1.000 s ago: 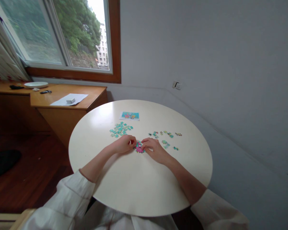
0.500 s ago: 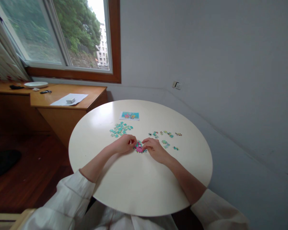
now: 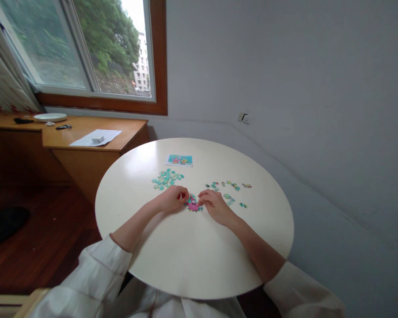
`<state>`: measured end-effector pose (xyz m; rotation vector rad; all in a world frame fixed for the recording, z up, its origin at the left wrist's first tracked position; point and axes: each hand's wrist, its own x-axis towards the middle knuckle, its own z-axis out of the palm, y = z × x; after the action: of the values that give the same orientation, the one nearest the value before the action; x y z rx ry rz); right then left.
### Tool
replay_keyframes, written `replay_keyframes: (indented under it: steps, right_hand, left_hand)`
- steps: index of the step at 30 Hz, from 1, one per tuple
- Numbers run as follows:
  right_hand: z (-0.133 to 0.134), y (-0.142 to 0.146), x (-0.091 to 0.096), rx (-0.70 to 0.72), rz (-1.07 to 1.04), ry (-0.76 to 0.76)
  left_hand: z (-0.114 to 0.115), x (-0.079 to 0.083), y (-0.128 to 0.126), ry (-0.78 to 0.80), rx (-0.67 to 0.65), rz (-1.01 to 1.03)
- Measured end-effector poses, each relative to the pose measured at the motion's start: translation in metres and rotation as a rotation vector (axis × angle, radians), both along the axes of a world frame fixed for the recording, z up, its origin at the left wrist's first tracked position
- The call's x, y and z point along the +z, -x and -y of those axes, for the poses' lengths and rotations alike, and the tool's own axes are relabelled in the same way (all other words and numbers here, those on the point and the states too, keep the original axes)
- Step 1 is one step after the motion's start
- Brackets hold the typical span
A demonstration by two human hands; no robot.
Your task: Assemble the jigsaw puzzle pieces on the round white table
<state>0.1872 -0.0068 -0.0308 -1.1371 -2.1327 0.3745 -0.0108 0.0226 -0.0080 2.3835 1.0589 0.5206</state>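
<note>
Any lettering on card (image 3: 180, 160) illegible; pink-figure puzzle (image 3: 192, 206) points head-away from person; left hand (image 3: 172, 198), right hand (image 3: 216, 206) flank it, grips unclear.

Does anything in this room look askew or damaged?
Possibly the wall socket: it looks tilted, with a dark gap beside it. The puzzle pieces lie in loose groups, nothing odd there.

1. Puzzle section (image 3: 193, 205) is lying on table (image 3: 192, 260), between left hand (image 3: 171, 198) and right hand (image 3: 215, 206).
2. Piece heap (image 3: 167, 179) is lying behind left hand.
3. Picture card (image 3: 179, 160) is lying behind heap.
4. Scattered pieces (image 3: 229, 200) are lying behind and right of right hand.
5. Desk (image 3: 132, 128) is standing beyond table, left.
</note>
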Motion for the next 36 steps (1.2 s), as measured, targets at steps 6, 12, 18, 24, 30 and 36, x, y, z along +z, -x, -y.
replay_keyframes:
  steps: [6, 12, 18, 24, 30, 36]
  right_hand:
    - [-0.002, -0.005, 0.004, -0.096, -0.065, -0.072]
    - [-0.009, -0.021, 0.009, -0.246, -0.147, -0.151]
    - [-0.017, -0.042, 0.009, -0.453, -0.205, -0.128]
    - [-0.023, -0.051, 0.002, -0.495, -0.192, -0.084]
    - [-0.024, -0.050, -0.002, -0.490, -0.180, -0.060]
    - [-0.023, -0.049, 0.000, -0.494, -0.179, -0.037]
  left_hand:
    - [0.001, 0.002, 0.000, 0.012, 0.012, -0.008]
    - [0.003, 0.005, 0.000, 0.019, 0.018, 0.002]
    - [0.001, 0.001, 0.002, 0.024, 0.021, 0.000]
    - [0.002, 0.003, 0.002, 0.016, 0.012, 0.002]
    - [0.003, 0.006, 0.000, 0.032, 0.021, -0.006]
    - [0.003, 0.005, 0.001, 0.027, 0.024, 0.003]
